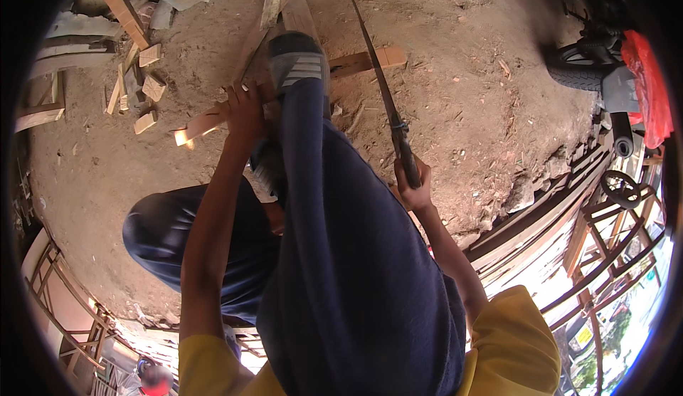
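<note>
A reddish wooden plank [384,59] lies crosswise on the dirt floor, with my sandaled foot [297,61] pressed over its middle. My left hand [242,111] grips the plank to the left of that foot, near its cut, pale left end. My right hand [415,186] is wrapped around the dark handle of a long handsaw [383,83], whose narrow blade points up and away, to the right of my raised leg and above the plank's right part. More boards [272,3] lie beyond my foot.
Offcuts [153,86] and boards are scattered at the upper left. At the right are a black tire [569,76], a red plastic bag [644,90], stacked planks [519,222] and wooden frames [605,254]. More frames [57,289] stand lower left, near a person [139,378].
</note>
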Action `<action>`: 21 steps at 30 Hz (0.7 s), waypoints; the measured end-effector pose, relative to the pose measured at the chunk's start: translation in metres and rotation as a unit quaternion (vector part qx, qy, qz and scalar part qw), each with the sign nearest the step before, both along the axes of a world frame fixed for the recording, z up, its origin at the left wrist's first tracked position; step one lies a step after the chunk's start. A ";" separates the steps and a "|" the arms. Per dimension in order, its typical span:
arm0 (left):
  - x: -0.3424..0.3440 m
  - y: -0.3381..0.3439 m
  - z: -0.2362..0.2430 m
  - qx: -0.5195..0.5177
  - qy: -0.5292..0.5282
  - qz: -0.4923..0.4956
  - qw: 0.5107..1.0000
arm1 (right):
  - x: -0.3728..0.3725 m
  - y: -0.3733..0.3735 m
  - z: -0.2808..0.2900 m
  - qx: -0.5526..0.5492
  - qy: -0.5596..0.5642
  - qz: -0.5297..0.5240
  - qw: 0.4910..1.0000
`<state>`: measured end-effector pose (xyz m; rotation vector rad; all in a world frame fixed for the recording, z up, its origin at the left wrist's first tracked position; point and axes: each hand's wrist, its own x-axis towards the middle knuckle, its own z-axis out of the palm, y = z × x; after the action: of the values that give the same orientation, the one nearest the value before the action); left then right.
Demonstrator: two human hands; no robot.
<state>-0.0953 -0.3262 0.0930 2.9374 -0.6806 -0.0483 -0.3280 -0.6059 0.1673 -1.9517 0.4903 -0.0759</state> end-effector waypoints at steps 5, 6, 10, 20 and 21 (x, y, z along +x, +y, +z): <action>0.000 -0.028 0.221 -0.232 0.386 0.005 0.893 | -0.012 -0.017 -0.001 0.035 0.031 -0.036 0.998; -0.007 -0.033 0.265 -0.308 0.400 -0.056 0.861 | 0.005 -0.017 0.001 0.061 0.033 -0.050 0.996; -0.055 -0.053 0.347 -0.611 0.345 -0.308 0.642 | 0.069 -0.009 0.010 0.086 0.012 -0.037 0.996; -0.092 -0.089 0.358 -0.786 0.326 -0.337 0.404 | 0.000 -0.007 0.016 0.110 0.033 -0.089 0.989; -0.092 -0.094 0.363 -0.799 0.327 -0.316 0.393 | 0.014 -0.010 0.016 0.112 0.026 -0.084 0.990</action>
<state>-0.1872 -0.4204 0.4564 0.5333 -0.8114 -0.3436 -0.3142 -0.6154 0.1832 -1.6943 0.6699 -0.0745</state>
